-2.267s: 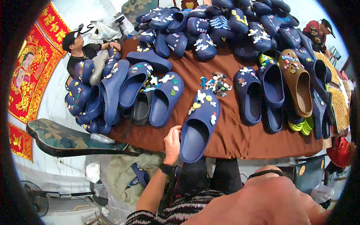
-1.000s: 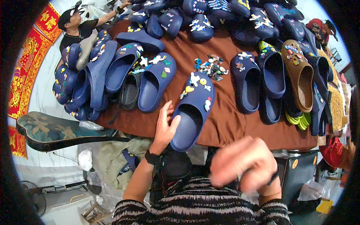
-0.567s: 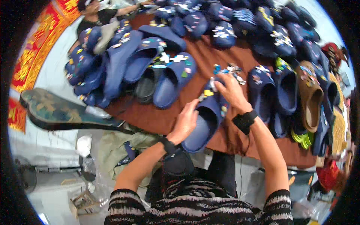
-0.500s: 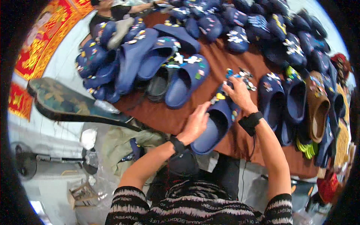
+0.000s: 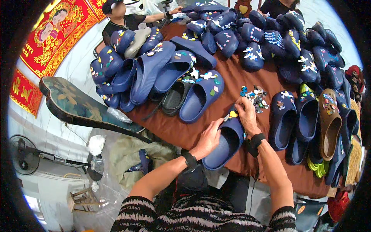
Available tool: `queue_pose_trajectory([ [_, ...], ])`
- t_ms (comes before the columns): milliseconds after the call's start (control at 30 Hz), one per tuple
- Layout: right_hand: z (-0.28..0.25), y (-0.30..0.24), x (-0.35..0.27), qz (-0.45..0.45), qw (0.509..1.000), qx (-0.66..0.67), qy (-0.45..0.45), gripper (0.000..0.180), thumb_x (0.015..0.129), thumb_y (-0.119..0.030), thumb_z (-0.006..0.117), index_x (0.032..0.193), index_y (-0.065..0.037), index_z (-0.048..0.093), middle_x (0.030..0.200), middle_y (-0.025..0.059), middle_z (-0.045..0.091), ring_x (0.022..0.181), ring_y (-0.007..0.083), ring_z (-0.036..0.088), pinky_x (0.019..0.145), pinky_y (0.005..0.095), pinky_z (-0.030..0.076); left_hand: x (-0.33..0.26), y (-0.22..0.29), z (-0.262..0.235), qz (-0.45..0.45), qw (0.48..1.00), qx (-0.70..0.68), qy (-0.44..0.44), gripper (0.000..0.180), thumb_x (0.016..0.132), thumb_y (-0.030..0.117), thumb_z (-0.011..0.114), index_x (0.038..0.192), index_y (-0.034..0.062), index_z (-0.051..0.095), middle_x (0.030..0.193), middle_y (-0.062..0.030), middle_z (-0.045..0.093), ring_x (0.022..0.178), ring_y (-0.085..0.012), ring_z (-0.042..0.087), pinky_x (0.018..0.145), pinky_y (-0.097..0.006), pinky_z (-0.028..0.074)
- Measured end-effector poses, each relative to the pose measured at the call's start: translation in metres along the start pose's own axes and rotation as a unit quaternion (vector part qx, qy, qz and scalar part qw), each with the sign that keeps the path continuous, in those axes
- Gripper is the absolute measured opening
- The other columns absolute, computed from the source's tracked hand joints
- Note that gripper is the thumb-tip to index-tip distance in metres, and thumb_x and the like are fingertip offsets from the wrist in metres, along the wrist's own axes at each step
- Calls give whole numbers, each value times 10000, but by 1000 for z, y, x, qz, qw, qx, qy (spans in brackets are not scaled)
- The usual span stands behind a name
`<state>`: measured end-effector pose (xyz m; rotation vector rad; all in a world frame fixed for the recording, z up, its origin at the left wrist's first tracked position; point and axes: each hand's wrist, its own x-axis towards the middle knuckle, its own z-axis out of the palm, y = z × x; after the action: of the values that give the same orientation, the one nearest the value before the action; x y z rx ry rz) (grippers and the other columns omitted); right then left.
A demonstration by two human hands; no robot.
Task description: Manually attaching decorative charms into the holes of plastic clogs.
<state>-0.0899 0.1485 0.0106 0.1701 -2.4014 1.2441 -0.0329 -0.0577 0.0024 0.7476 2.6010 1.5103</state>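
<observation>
A navy clog [image 5: 225,151] lies at the table's near edge, its toe pointing away from me and its open heel toward me. My left hand [image 5: 208,141] grips its left side, fingers curled at the rim. Over the toe, my right hand [image 5: 247,117] is closed in a pinch; whatever sits between its fingertips is hidden. A yellow heart-shaped charm [image 5: 233,114] and other small charms show on the clog's upper, between my hands. Just beyond my right hand is a loose pile of small colourful shoe charms [image 5: 258,96] on the brown tablecloth [image 5: 235,77].
Decorated navy clogs [image 5: 201,96] are heaped at the far left, with more along the back. To the right stand further navy clogs [image 5: 283,121] and a brown clog [image 5: 330,123]. A chair [image 5: 83,102] is at left. Another person [image 5: 119,25] sits across the table.
My right hand has drawn back from the charm pile to the clog's toe, its spread fingers now pinched. My left hand keeps its hold. The whole view has shifted slightly.
</observation>
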Motion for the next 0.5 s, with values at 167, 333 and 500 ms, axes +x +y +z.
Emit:
queue_pose_trajectory([
  [167,-1,-9,-7,7,995,87,51,84,894,24,614,962,-2,572,891,145,585,820,267,608,752,361,498,1,0,2,11,1000,-2,14,427,967,43,480,1390,-2,438,1360,-230,527,1304,-392,499,1092,-433,394],
  [333,0,4,-13,-77,990,-81,91,171,850,-11,609,1018,-34,627,997,154,627,947,367,591,852,452,474,3,-3,5,-15,1000,-4,21,424,963,44,492,1382,3,444,1344,-230,549,1286,-390,520,1083,-429,401],
  [500,-12,-8,-33,-71,984,-137,94,226,808,-11,629,1021,-67,680,1076,125,621,1080,347,539,924,451,440,0,-2,4,-5,1000,5,30,403,966,71,498,1365,29,462,1311,-238,552,1227,-423,538,1021,-468,440],
])
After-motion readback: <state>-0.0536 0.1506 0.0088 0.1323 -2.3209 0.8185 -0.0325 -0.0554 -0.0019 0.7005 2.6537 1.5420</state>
